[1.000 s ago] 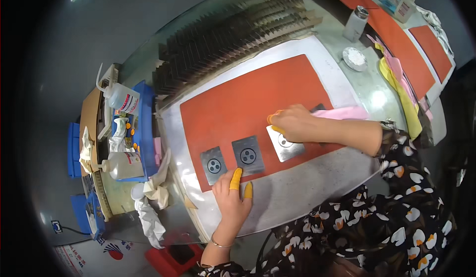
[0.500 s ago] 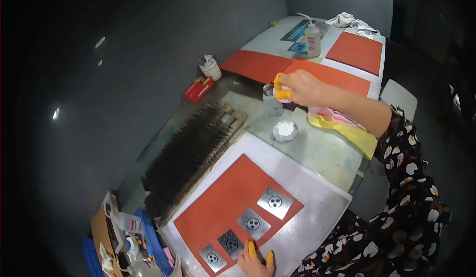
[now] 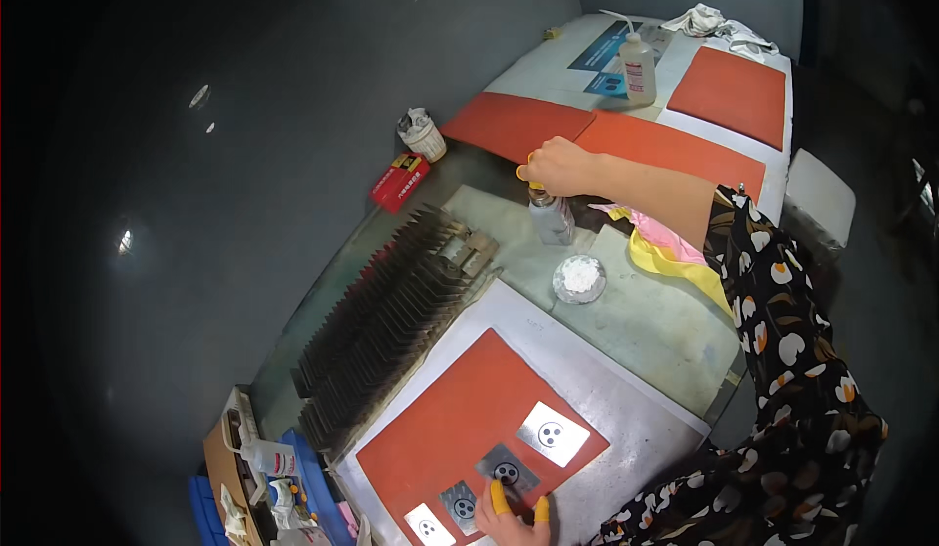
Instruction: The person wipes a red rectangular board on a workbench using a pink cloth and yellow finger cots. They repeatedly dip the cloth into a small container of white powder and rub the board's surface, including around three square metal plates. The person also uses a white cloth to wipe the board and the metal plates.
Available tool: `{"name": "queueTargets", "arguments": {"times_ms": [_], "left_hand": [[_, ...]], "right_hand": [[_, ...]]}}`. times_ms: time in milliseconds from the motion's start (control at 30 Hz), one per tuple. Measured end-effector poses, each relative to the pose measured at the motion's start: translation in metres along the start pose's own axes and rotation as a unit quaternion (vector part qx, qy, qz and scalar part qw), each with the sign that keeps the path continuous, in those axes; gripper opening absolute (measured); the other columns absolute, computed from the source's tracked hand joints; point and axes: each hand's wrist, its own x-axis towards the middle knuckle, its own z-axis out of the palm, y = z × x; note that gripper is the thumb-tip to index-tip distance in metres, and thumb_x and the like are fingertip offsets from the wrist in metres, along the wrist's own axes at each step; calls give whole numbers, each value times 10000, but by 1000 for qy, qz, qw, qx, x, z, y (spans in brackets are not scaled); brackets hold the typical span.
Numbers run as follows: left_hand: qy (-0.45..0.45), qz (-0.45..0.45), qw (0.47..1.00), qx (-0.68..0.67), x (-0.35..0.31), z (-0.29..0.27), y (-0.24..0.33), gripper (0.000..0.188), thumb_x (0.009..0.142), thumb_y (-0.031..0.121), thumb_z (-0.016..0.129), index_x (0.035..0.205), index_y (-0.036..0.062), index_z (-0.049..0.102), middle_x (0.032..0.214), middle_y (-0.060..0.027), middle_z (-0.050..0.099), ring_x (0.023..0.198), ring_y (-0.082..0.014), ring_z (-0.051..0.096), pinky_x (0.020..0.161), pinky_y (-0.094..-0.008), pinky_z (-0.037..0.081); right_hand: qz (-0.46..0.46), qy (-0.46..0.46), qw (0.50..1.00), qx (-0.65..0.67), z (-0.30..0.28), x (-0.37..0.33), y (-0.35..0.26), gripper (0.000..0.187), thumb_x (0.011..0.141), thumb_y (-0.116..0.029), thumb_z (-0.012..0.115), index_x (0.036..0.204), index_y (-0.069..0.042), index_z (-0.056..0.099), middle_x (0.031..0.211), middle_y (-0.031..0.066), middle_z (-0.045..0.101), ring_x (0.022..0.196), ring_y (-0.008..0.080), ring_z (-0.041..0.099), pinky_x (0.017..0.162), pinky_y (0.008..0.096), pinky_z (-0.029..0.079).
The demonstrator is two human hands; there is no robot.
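Several square metal plates lie in a slanting row on an orange-red mat (image 3: 440, 414), each with a round black mark of three dots. My left hand (image 3: 514, 524), with yellow finger covers, has its fingers extended; the index fingertip rests at the lower edge of one grey plate (image 3: 494, 458). A brighter plate (image 3: 567, 419) is to the right, a darker plate (image 3: 452, 492) to the left. Farther off, my right hand (image 3: 562, 167) is curled over the mouth of a small grey bottle (image 3: 553, 223). Its fingers are closed; what they pinch is hidden.
A dish of white material (image 3: 579, 279) sits near the bottle, beside pink and yellow cloth (image 3: 675, 253). A dark slotted rack (image 3: 386, 331) runs along the left. Behind are a red box (image 3: 399, 182), a white tub (image 3: 423, 135) and a squeeze bottle (image 3: 638, 72). A blue bin (image 3: 318, 482) stands lower left.
My right hand has come down onto the mouth of the grey bottle. My left index finger has shifted up to the grey plate's edge. The whole view has shifted slightly.
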Motion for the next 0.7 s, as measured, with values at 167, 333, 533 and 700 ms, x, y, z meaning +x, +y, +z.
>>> {"name": "queueTargets", "arguments": {"times_ms": [167,333,533,700], "left_hand": [[-105,48,990,85,42,23,34,829,607,328,757,1233,-43,359,1289,-189,348,1128,-347,337,950,-455,241],[-162,45,984,57,61,41,30,938,544,349,811,1246,-57,340,1247,-198,337,1147,-335,306,965,-447,214],[-193,32,978,71,63,43,27,946,534,335,821,1253,-60,348,1170,-180,338,1096,-331,315,962,-437,200],[-223,13,972,74,68,39,35,958,541,275,823,1311,16,316,1170,-155,341,1105,-322,323,971,-408,228]], "right_hand": [[-11,33,999,-8,5,-12,15,136,642,-137,600,759,-68,597,609,109,592,617,284,619,531,397,473],[93,7,996,-9,-45,-49,-11,115,700,-101,562,795,-36,569,686,117,609,658,295,616,549,387,482],[243,-74,918,304,22,-131,-41,233,677,-206,678,791,-16,608,700,162,605,734,335,593,646,453,436],[284,-41,899,332,65,-136,-42,211,669,-184,677,751,-8,594,701,177,604,718,333,600,620,410,444]]}}
